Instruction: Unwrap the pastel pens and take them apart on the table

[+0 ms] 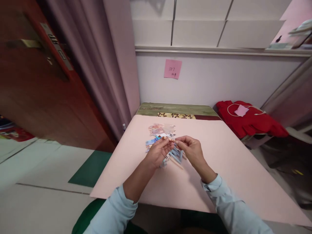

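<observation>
Above the middle of the table, my left hand (159, 151) pinches one end of a slim, orange-and-white patterned pen (171, 140). At its other end, the thumb and fingertips of my right hand (191, 148) are closed on it. The pen lies nearly level between both hands, partly covered by fingers. Below and behind my hands is a heap of pens: blue ones (150, 142) to the left, grey-blue ones (177, 155) underneath, and a beige one (175, 162) pointing toward me. Pink clear pens (156, 129) lie farther back, beside a whitish translucent bundle (168, 128).
A pale pink sheet (219, 182) covers most of the table, whose green patterned end (177, 108) shows at the back. A red cloth (243, 122) lies at the right. To the left are a mauve curtain (117, 65) and a wooden door (48, 107). A pink note (173, 69) is on the wall.
</observation>
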Action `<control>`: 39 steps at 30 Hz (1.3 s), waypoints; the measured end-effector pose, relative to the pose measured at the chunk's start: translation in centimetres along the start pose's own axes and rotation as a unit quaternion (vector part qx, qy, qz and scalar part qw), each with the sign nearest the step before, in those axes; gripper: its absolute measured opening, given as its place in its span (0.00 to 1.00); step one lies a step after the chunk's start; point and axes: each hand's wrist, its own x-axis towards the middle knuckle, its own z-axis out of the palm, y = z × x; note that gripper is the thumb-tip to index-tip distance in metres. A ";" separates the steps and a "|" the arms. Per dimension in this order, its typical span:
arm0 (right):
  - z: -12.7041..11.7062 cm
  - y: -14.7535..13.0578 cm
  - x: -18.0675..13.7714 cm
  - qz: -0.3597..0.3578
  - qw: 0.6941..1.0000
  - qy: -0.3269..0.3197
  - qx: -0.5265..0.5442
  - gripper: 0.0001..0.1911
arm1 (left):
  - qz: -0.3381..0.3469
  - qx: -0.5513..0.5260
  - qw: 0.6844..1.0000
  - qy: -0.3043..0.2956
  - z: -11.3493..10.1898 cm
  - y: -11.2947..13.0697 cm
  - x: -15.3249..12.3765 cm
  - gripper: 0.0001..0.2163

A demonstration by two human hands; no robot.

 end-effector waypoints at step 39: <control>-0.6 -0.5 -2.9 -0.006 0.999 0.037 -0.027 0.19 | -0.071 -0.110 0.990 0.051 1.4 -3.7 -0.7 0.05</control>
